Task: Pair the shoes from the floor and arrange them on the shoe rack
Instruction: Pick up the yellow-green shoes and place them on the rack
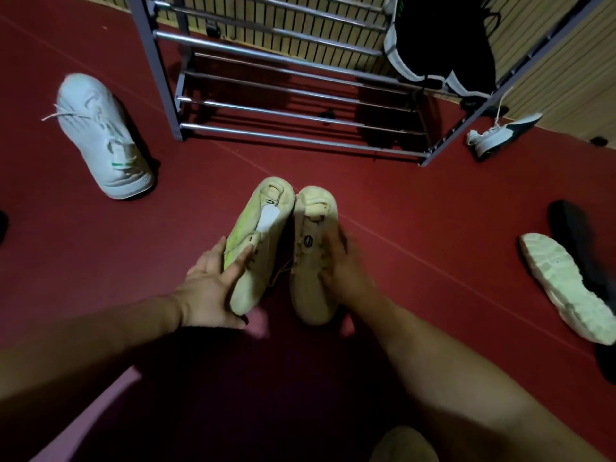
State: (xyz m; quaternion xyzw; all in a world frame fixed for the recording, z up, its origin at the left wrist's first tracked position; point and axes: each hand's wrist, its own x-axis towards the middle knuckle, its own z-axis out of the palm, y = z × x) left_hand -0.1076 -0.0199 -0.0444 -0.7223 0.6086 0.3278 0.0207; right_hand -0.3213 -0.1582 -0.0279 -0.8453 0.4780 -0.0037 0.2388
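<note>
Two cream-yellow shoes lie side by side in the middle, soles up, toes pointing away from me. My left hand [213, 281] holds the left cream shoe [258, 228] from its left side, fingers laid across the sole. My right hand [343, 265] grips the right cream shoe [311, 248] along its right edge. A metal shoe rack [290, 108] stands just beyond them, with a black-and-white pair [430, 51] on its upper right rails.
A white sneaker [100, 135] lies on the red floor at the left. At the right a white-soled shoe [566, 288] lies sole up beside a black shoe [576, 241]. A white-and-dark sneaker [500, 135] sits by the rack's right leg.
</note>
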